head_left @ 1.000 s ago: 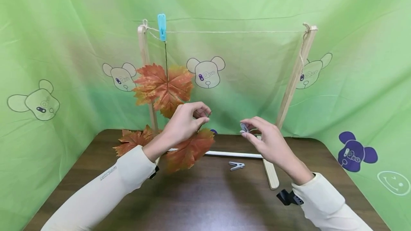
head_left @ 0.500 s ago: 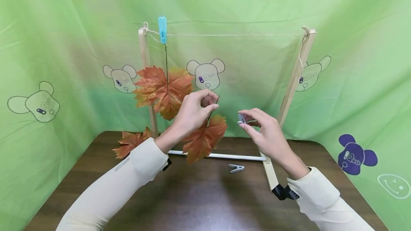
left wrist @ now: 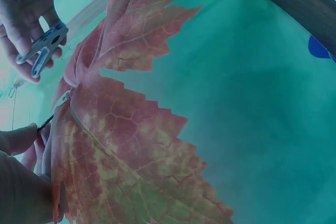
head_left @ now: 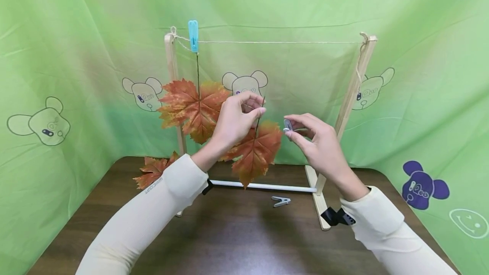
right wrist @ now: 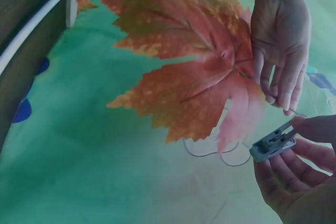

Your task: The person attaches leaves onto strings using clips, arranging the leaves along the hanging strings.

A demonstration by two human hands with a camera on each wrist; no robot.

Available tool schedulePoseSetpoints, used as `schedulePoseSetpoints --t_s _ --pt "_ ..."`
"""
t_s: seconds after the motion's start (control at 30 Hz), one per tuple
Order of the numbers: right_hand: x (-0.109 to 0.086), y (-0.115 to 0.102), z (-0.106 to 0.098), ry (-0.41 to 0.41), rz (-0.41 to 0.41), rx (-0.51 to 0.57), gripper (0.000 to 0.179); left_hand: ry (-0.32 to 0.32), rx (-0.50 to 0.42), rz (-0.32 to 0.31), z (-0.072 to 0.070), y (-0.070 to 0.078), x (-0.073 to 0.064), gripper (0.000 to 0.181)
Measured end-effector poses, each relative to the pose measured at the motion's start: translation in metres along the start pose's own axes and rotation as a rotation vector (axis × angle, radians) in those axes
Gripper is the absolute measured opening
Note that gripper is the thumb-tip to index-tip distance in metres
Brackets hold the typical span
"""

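My left hand (head_left: 238,118) pinches the thin dark stem of an orange-red maple leaf (head_left: 257,152), which hangs below the fingers in the head view. To its right, my right hand (head_left: 318,143) holds a grey clothespin (head_left: 288,125) between thumb and fingers. The right wrist view shows that clothespin (right wrist: 273,142) close to the leaf's stem. Above both hands a twine line (head_left: 282,42) runs between two wooden posts. A blue clothespin (head_left: 193,36) on the line's left end holds another maple leaf (head_left: 196,107) by its stem.
A second grey clothespin (head_left: 281,201) lies on the dark wooden table (head_left: 237,241). Another maple leaf (head_left: 153,172) rests at the table's back left, partly behind the left sleeve. A white rod (head_left: 275,187) joins the frame's feet, and a wooden post (head_left: 351,92) stands behind the right hand.
The left hand has risen and moved right, lifting the maple leaf with it. The right hand has risen slightly with its clothespin, and the two hands are closer together.
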State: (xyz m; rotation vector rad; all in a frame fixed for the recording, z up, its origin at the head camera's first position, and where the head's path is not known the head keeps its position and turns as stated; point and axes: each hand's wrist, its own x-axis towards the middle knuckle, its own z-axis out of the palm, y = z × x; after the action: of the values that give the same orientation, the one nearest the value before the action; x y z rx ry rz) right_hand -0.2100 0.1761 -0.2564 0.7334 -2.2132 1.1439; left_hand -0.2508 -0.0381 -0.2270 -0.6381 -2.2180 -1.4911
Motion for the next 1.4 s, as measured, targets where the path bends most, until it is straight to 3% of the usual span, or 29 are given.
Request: schedulePoseSetpoints --t_s 0.27,0.43,0.77,1.13,1.27,1.4 --pt "0.012 -0.006 -0.002 0.104 0.016 0.101 0.032 0.026 -0.069 -0.031 0.0 0.005 0.011 0.012" --pt "0.022 -0.01 -0.005 0.135 0.028 0.129 0.031 0.047 -0.092 -0.013 -0.002 0.007 0.017 0.013" --pt "0.043 -0.021 -0.014 0.147 0.061 0.146 0.032 0.066 -0.222 -0.019 -0.003 0.014 0.029 0.016" --pt "0.071 -0.033 -0.023 0.13 0.103 0.161 0.03 0.089 -0.26 0.018 -0.003 0.019 0.037 0.015" --pt "0.082 -0.037 -0.022 0.137 0.113 0.231 0.027 0.092 -0.272 0.002 -0.003 0.019 0.04 0.016" --pt "0.092 -0.041 -0.022 0.142 0.108 0.383 0.024 0.096 -0.276 -0.008 -0.003 0.02 0.043 0.016"
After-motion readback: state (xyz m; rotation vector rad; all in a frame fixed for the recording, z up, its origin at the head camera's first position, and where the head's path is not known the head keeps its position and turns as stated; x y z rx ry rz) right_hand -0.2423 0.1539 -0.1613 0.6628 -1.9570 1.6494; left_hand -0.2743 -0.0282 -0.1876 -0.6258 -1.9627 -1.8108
